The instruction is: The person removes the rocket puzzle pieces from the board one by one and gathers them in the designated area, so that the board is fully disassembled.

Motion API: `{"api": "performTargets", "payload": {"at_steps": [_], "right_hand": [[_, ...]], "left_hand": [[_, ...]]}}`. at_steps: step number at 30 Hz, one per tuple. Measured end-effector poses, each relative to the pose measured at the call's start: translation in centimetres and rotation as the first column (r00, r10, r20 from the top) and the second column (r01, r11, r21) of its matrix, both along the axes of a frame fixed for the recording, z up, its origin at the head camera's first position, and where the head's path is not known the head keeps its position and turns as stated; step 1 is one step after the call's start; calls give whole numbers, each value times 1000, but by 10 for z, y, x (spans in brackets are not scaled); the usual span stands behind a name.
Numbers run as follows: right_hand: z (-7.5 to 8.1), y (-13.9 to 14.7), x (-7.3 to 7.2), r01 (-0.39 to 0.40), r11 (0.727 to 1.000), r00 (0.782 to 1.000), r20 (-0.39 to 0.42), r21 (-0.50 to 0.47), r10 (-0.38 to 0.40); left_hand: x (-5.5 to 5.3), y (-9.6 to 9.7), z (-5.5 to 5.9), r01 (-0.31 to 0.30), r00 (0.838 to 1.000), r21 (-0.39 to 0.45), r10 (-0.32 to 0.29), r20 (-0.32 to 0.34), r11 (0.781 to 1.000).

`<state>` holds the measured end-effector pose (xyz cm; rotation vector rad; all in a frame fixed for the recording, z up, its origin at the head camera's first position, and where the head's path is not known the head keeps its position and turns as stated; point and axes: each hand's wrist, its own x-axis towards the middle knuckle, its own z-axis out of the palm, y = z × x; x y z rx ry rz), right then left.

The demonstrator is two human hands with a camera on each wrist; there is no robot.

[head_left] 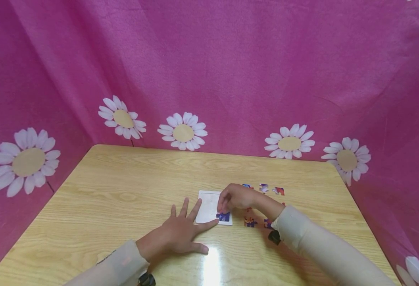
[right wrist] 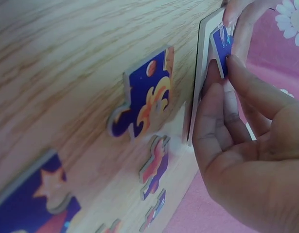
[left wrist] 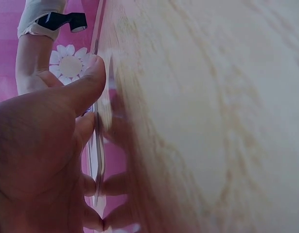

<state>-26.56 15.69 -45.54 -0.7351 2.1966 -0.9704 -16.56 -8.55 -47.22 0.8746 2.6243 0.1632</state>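
A white puzzle tray lies on the table, with a dark blue puzzle piece at its near right corner. In the right wrist view that blue piece looks slightly tilted against the tray. My right hand is over the tray's right side and pinches the piece, the thumb at its edge; other fingertips are partly hidden. My left hand lies spread with straight fingers along the tray's left and near edges, one fingertip beside the piece.
Loose puzzle pieces lie right of the tray, among them one with an orange swirl and one with a star. The right forearm covers part of them. A pink curtain with daisies surrounds the wooden table.
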Motion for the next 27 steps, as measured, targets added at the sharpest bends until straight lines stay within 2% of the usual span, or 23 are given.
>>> {"api": "performTargets", "payload": {"at_steps": [6,12,17,23,27], "right_hand": [[-3,4,-2,3,1000,1000,-16,-4,-3],[-3,15,0,34,999,999,15,-29,-33],[-2,29,1,43,999,999,29,-33,-42],[-1,50,4,61,998,998,5,-20,-61],[2,68,7,81,996,996,27,-24,-80]], "left_hand": [[0,0,0,1,1000,5,-1,-12,1000],[0,-1,0,4,1000,10,-4,-5,1000],[0,-1,2,3,1000,16,-3,9,1000],[1,-1,1,6,1000,19,-6,3,1000],[1,-1,0,6,1000,17,-6,-1,1000]]}}
